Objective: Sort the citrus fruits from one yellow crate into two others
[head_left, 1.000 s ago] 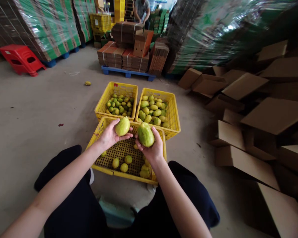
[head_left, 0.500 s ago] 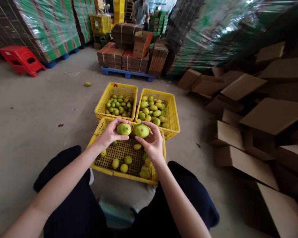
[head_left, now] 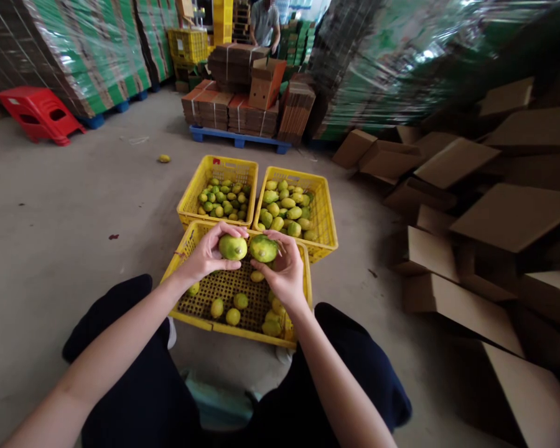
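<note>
My left hand (head_left: 209,252) is closed on a green-yellow lemon (head_left: 233,247), thumb below and fingers above. In my right hand (head_left: 287,267) is a second, greener lemon (head_left: 264,249), held the same way. The two lemons hang side by side, a small gap between them, over the near yellow crate (head_left: 242,336). Several loose lemons lie on that crate's perforated floor, among them a yellow one (head_left: 233,317) near the middle and a cluster (head_left: 271,325) at the right side, partly hidden by my right wrist.
Behind stand two yellow crates of lemons, one left (head_left: 193,186) and one right (head_left: 326,214). A stray lemon (head_left: 163,158) lies on the floor. Cardboard boxes (head_left: 466,311) pile up at right. A red stool (head_left: 40,115), a loaded blue pallet (head_left: 239,138) and a person (head_left: 264,25) are farther back.
Both lemons have turned slightly in my fingers, the left one's tip now facing lower. My right hand has shifted a little left. The crates and loose lemons stay put.
</note>
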Motion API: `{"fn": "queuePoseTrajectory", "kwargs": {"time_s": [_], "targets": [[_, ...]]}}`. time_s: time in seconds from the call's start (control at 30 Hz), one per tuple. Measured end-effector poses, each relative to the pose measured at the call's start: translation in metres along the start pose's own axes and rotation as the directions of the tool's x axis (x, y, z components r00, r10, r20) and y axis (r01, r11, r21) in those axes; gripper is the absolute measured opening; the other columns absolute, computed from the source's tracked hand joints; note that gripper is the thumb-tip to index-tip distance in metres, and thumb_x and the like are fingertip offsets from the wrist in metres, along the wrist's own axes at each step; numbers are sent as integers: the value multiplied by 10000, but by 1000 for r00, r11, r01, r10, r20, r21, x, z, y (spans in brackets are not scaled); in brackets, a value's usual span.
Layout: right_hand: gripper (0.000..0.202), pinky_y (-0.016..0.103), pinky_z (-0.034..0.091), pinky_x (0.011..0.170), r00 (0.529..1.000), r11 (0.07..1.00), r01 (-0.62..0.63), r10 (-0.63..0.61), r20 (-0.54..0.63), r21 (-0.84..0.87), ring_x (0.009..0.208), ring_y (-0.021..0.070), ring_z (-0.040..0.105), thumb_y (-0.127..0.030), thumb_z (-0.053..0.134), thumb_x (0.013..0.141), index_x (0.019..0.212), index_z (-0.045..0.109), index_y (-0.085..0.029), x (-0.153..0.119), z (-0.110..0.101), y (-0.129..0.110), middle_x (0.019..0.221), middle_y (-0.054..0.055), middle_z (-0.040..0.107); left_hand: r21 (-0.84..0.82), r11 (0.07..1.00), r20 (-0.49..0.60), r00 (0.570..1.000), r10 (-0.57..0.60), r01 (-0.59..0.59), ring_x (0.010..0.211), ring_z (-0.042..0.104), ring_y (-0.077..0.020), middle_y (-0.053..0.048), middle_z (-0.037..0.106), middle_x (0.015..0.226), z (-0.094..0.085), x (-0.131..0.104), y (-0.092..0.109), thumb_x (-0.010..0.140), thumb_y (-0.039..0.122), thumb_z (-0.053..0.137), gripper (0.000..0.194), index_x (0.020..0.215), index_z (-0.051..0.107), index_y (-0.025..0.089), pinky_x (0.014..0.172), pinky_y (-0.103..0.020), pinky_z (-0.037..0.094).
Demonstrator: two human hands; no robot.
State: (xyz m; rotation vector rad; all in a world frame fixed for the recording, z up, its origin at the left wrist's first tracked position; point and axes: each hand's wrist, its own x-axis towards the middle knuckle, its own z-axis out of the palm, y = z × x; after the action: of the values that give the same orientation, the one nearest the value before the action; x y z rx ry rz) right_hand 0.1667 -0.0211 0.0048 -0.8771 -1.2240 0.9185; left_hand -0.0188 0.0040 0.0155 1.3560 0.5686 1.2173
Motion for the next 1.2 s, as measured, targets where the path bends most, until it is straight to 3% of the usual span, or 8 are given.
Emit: {"fn": "queuePoseTrajectory", "kwargs": {"time_s": [0.13,0.2,0.33,0.4,0.53,0.83,1.03,1.2], "targets": [[449,339,565,830,979,973,-205,205,16,102,954,192,647,-275,825,680,1068,600,-302,-1,2,-6,1055,-9,655,-161,972,-158,968,-197,171,965,692,-213,-45,703,1030,5,5,-2,668,294,855,426,1001,602,213,881,-334,535],[369,284,578,627,915,891,-397,402,23,218,786,173,660,-393,769,746,1056,597,-290,-1,3,-4,932,-16,674,-299,892,-261,871,-417,338,790,709,-193,-46,706,917,5,8,-7,741,423,783,372,957,583,196,779,-334,575],[374,224,451,326,676,570,-713,712,188,408,478,152,597,-564,668,787,852,605,-201,3,3,13,661,20,671,-523,642,-269,606,-749,560,658,703,-195,-62,684,743,3,7,-21,854,501,633,332,880,579,175,768,-383,610],[394,217,440,301,602,461,-767,758,251,447,424,141,578,-571,671,785,782,605,-183,5,0,22,603,38,668,-574,569,-224,556,-801,588,663,715,-210,-73,687,733,2,4,-28,858,479,638,314,877,581,171,777,-390,614],[362,219,458,324,577,391,-763,771,269,515,464,157,618,-531,695,779,772,617,-177,8,-4,27,620,55,692,-612,526,-139,574,-807,591,662,722,-217,-82,697,741,2,1,-33,832,444,681,290,862,595,169,774,-387,620],[292,243,523,456,666,531,-595,746,1,604,559,141,623,-451,764,719,832,597,-240,10,4,6,679,-30,672,-708,554,-250,578,-776,437,671,698,-175,-45,680,708,12,10,-9,839,336,657,169,861,646,168,723,-340,640],[385,283,493,425,736,560,-591,669,103,581,650,228,692,-585,663,757,881,650,-220,5,-8,8,644,16,678,-734,531,-173,639,-749,424,606,670,-143,-60,698,711,19,13,-19,950,343,497,262,873,662,155,704,-305,629],[332,304,551,511,681,448,-556,728,75,700,646,210,689,-499,561,866,880,668,-185,-12,-23,3,672,40,704,-782,484,-146,640,-754,392,680,711,-169,-78,726,822,39,16,-25,1002,313,400,308,1048,646,134,639,-296,627]]}}
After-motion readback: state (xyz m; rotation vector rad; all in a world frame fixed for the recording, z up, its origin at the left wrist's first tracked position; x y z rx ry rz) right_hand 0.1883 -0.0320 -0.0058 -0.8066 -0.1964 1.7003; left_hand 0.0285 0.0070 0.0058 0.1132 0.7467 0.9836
